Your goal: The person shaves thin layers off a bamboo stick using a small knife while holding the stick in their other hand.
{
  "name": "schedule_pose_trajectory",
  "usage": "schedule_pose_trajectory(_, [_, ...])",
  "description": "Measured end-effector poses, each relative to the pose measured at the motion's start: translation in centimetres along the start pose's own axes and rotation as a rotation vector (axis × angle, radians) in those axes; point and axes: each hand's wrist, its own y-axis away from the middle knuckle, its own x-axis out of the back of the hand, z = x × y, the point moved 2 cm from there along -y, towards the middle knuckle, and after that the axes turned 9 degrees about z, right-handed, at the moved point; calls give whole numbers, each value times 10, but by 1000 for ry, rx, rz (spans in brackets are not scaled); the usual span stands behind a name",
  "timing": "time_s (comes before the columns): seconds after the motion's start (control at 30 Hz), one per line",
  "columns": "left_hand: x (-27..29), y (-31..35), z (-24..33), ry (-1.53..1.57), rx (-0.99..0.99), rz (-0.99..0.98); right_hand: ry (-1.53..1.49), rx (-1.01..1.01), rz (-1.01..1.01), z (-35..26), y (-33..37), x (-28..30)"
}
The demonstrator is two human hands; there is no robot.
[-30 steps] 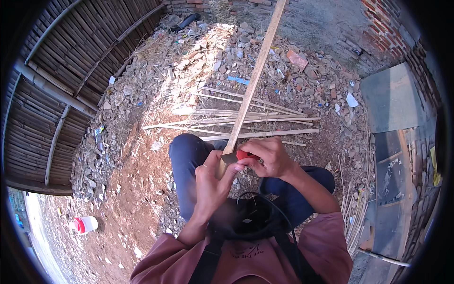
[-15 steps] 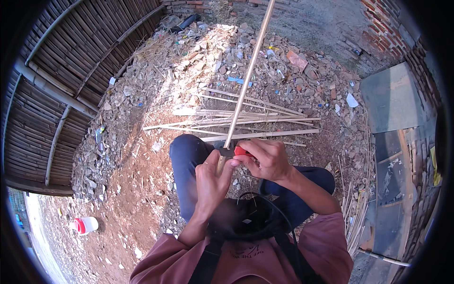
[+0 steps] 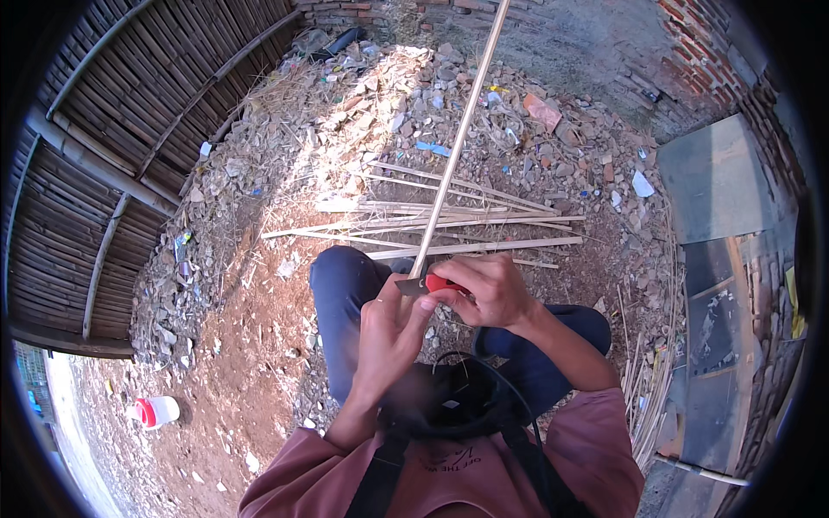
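Along the near part of a long pale strip, the left hand closes thumb and fingers around it; the right hand grips a red-handled blade across it.

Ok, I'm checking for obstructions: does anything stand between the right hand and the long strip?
Only the knife, its red handle in the right hand and its dark blade across the strip. Nothing else visible stands between them.
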Motion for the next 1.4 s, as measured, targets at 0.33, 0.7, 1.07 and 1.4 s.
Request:
schedule_pose_trajectory(0.33, [0, 3, 0, -30, -127, -18, 31, -17, -8, -8, -3, 3])
schedule_pose_trajectory(0.7, [-6, 0, -5, -287, -227, 73, 160, -79, 23, -16, -4, -3])
schedule_pose_trajectory(1.07, [-4, -3, 2, -227, -37, 93, 285, -131, 77, -22, -2, -5])
schedule_pose_trajectory(1.4, [-1, -2, 17, -135, -51, -49, 102, -63, 19, -8, -4, 4])
